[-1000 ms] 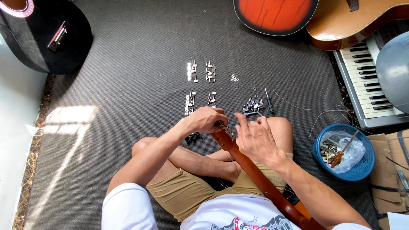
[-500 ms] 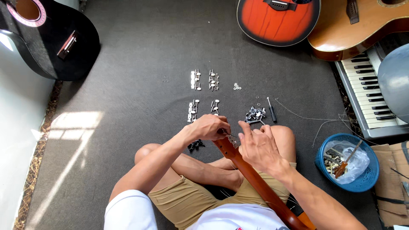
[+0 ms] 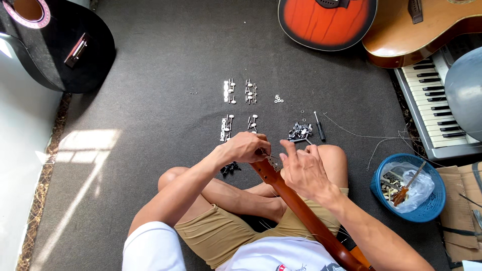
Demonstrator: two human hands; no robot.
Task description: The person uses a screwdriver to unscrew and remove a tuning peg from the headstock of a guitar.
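Left hand [image 3: 246,148] is pinching closed on the guitar neck [image 3: 296,208] headstock end, right hand [image 3: 304,170] is hovering beside it, fingers loosely open, tuner sets [image 3: 240,108] lying mid-carpet.

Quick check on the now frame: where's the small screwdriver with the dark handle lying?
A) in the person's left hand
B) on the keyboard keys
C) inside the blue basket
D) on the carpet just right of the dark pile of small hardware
D: the screwdriver lies on the grey carpet right beside the dark pile of small hardware, ahead of the right hand and well clear of the blue basket.
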